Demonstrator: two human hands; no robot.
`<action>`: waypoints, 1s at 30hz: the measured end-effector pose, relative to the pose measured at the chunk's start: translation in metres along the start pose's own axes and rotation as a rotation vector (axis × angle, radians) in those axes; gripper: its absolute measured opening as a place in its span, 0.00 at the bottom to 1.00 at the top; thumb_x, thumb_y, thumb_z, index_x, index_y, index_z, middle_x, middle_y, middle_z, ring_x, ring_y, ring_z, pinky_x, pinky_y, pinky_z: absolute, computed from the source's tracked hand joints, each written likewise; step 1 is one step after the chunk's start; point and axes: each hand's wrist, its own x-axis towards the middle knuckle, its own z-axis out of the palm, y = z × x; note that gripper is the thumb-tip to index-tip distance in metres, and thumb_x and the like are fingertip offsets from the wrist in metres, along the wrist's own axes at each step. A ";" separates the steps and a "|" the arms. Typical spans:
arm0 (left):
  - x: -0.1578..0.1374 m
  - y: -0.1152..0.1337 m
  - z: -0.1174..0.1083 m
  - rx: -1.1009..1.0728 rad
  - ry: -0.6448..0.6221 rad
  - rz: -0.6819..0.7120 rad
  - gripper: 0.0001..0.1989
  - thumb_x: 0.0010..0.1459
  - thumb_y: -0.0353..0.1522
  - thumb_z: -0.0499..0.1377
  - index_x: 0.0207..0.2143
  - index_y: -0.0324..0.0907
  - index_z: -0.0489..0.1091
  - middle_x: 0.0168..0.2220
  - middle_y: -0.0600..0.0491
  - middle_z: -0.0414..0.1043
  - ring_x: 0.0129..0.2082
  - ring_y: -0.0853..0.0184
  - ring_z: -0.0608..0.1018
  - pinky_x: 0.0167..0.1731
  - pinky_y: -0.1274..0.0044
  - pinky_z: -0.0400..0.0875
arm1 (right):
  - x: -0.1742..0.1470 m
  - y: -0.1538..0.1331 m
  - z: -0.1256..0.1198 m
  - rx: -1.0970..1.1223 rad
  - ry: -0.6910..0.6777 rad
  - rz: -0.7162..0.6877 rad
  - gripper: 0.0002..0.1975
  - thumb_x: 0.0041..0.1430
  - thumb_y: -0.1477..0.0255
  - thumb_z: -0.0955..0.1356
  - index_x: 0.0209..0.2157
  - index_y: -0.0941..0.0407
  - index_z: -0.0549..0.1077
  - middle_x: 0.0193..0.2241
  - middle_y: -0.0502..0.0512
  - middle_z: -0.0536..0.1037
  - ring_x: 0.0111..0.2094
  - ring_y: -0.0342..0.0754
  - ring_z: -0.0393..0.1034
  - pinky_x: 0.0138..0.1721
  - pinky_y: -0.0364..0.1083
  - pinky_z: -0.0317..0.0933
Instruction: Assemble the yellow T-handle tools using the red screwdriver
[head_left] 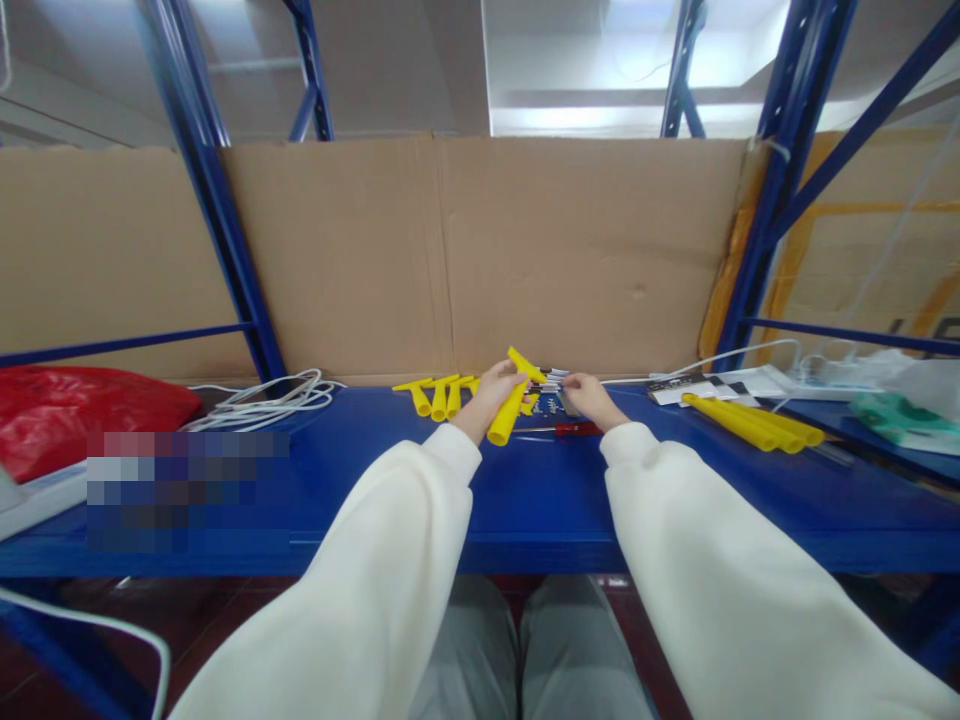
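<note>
My left hand (pixel 491 397) is closed around a yellow T-shaped plastic handle (pixel 508 413), its hollow round end facing me and its crossbar pointing away. To the right, my right hand (pixel 590 398) reaches to a cluster of small black-and-white pieces (pixel 553 376), fingers drawn together; what they pinch is too small to make out. A blue printed card (pixel 547 405) lies between the hands. Just in front of it is a screwdriver with a red handle (pixel 576 429). Several more yellow T-shaped handles (pixel 439 400) lie left of my left hand, partly hidden by it.
More yellow handles (pixel 750 425) lie at the right beside a white box (pixel 679 390). Coiled white cable (pixel 277 400) and a red bag (pixel 97 410) occupy the left. A cardboard panel (pixel 585 250) closes the back of the blue table (pixel 540 500), between blue posts (pixel 772 220).
</note>
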 end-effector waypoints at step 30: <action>-0.026 -0.040 -0.062 1.078 -0.099 0.586 0.19 0.60 0.27 0.56 0.50 0.47 0.77 0.44 0.47 0.76 0.43 0.63 0.77 0.49 0.70 0.71 | -0.001 0.008 0.014 -0.423 -0.273 -0.417 0.18 0.58 0.77 0.62 0.42 0.54 0.81 0.48 0.57 0.80 0.52 0.56 0.71 0.56 0.55 0.60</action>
